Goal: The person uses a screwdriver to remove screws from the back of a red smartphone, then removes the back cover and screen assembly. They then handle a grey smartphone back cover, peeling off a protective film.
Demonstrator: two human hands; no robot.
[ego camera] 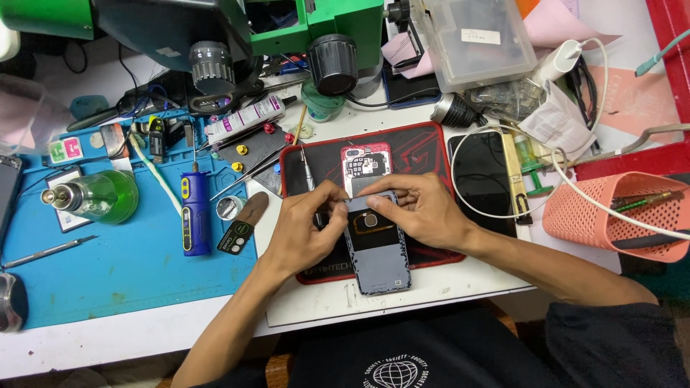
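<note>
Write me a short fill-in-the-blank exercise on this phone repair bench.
1. Both hands, left hand and right hand, touch the grey ____ lying on the black mat.
2. The mat's border is ____.
3. The blue screwdriver lies on the ____ mat.
4. The basket at the right is ____.

Missing words: phone; red; blue; orange
</note>
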